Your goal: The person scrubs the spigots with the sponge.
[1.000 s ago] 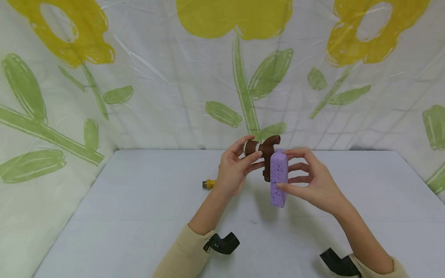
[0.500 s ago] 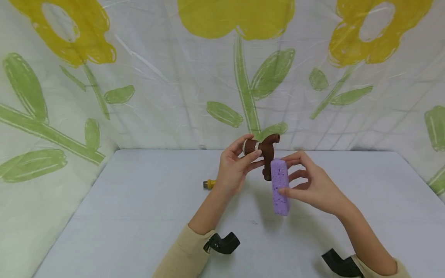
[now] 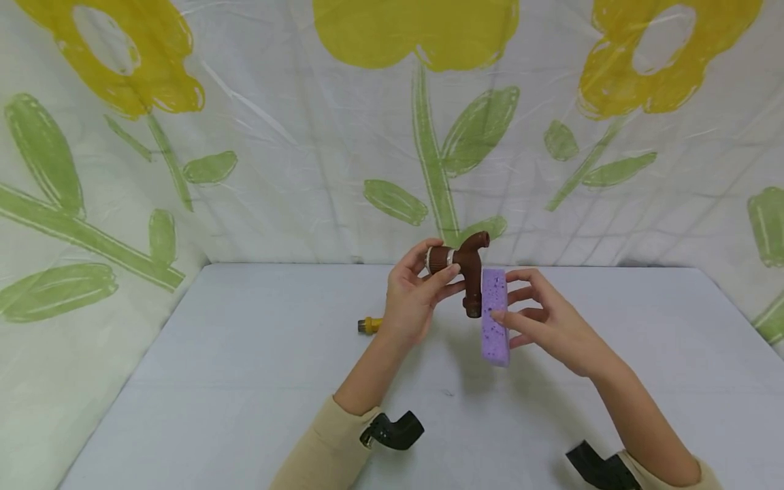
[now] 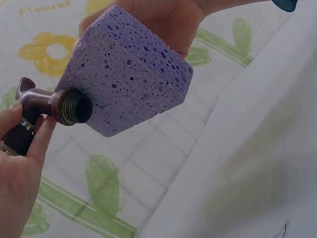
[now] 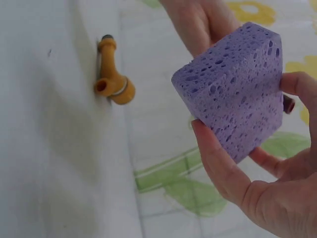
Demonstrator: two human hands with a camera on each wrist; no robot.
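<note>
In the head view my left hand (image 3: 407, 303) grips a brown tap (image 3: 471, 269) by its ribbed end, above the table. The tap's threaded outlet (image 4: 79, 107) faces the camera in the left wrist view. My right hand (image 3: 554, 327) holds a purple, pored sponge (image 3: 495, 333) upright by its edges, thumb on the near side. The sponge stands right beside the tap's outlet; whether they touch, I cannot tell. In the right wrist view the sponge (image 5: 237, 84) hides most of the tap.
A yellow tap (image 5: 111, 74) lies on the white table (image 3: 245, 381) behind my left forearm, partly hidden in the head view. A white sheet (image 3: 275, 170) printed with yellow flowers hangs behind the table.
The sponge has gone down along the tap and then back up, shifting slightly right. My right fingers have changed position on it. The tap has turned a little, its outlet pointing more straight down.
</note>
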